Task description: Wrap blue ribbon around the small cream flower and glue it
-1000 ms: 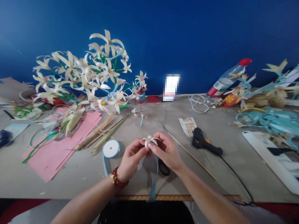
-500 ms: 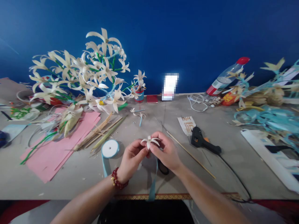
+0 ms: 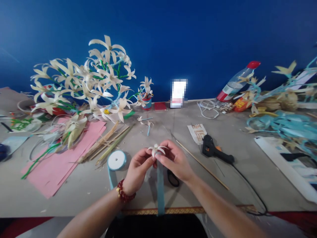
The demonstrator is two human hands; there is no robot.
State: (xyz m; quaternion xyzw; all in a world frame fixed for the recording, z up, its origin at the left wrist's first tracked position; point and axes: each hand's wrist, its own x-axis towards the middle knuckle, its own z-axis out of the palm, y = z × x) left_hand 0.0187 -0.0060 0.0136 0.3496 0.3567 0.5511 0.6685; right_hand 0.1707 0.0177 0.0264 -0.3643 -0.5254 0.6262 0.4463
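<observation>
Both my hands meet over the middle of the grey table [image 3: 242,165]. My left hand [image 3: 137,171], with a red bead bracelet on the wrist, pinches the base of a small cream paper flower [image 3: 156,149]. My right hand [image 3: 174,159] pinches the same flower from the other side. A light blue ribbon [image 3: 160,188] hangs straight down from the flower to the table's near edge. The ribbon's roll [image 3: 117,159] lies just left of my left hand. Black scissors [image 3: 172,178] lie partly hidden under my right hand.
A large bunch of cream flowers [image 3: 94,86] stands at the back left over pink paper [image 3: 61,158]. A black glue gun [image 3: 215,152] with its cord, a thin stick [image 3: 203,165] and a bottle [image 3: 235,84] lie to the right. Blue ribbon scraps [image 3: 284,124] fill the far right.
The blue ribbon now hangs straight and taut down the middle, where before it trailed loosely to the right. Both hands stay on the flower; the view shifted slightly.
</observation>
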